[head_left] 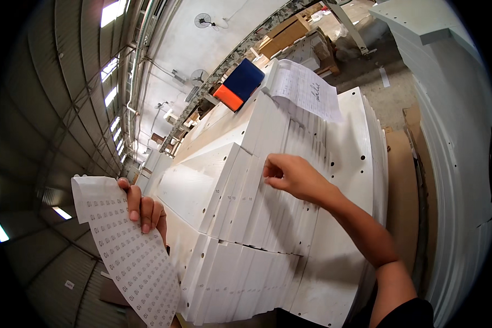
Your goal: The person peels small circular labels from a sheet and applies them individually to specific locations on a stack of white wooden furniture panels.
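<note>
A curved white sheet of small printed stickers (128, 254) is gripped in my left hand (146, 210), whose fingers wrap over its upper edge. My right hand (296, 176) hovers over the edges of stacked white panels (251, 218), thumb and fingers pinched together. Whatever lies between those fingertips is too small or hidden to make out. Small printed marks sit in a row along several panel edges, both in the upper stack and in the lower stack (240, 279). Dark round holes show in the panels.
Past my right hand, a handwritten paper (306, 90) drapes over the panels. A dark blue and orange box (239, 82) rests on the stack at the back. More pale panels (448, 98) stand at the right, beside brown cardboard (402, 180). Wall fans (203, 21) hang in the background.
</note>
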A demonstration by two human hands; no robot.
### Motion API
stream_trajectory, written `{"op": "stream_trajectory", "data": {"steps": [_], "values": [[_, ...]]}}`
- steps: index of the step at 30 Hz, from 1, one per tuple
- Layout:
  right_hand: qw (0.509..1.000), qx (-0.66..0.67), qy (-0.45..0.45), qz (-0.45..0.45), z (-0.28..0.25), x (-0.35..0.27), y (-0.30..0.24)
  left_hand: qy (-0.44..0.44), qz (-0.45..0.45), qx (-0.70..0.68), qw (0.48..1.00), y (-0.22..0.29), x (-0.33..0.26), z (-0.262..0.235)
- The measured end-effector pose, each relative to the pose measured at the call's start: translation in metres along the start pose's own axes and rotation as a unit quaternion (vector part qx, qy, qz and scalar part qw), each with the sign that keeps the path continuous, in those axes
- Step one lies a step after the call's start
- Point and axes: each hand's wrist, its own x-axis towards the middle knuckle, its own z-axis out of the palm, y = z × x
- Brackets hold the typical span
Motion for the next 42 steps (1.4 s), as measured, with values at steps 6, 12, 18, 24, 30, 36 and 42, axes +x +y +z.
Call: {"op": "stream_trajectory", "data": {"steps": [6, 12, 18, 24, 30, 36, 42], "values": [[0.991, 0.101, -0.089, 0.002, 0.025, -0.010, -0.011, 0.004, -0.006, 0.014, 1.000, 0.005, 0.000, 0.001], [0.998, -0.015, 0.049, -0.040, 0.035, -0.010, -0.003, -0.009, -0.022, 0.010, 1.000, -0.005, 0.003, 0.000], [0.993, 0.104, -0.041, -0.023, 0.018, -0.008, 0.000, -0.007, -0.030, 0.014, 0.999, -0.009, -0.001, -0.002], [0.994, 0.082, -0.013, -0.078, 0.040, -0.017, 0.002, -0.004, -0.044, 0.026, 0.999, -0.008, 0.001, 0.000], [0.995, -0.018, 0.044, -0.089, 0.040, -0.021, 0.000, -0.025, -0.054, 0.021, 0.998, -0.012, 0.002, -0.005], [0.988, 0.124, -0.090, -0.009, 0.024, -0.015, 0.008, -0.012, -0.051, 0.028, 0.998, -0.014, 0.003, -0.004], [0.991, 0.122, -0.041, -0.048, 0.038, -0.024, 0.006, 0.004, -0.058, 0.026, 0.998, -0.018, 0.000, -0.004]]}}
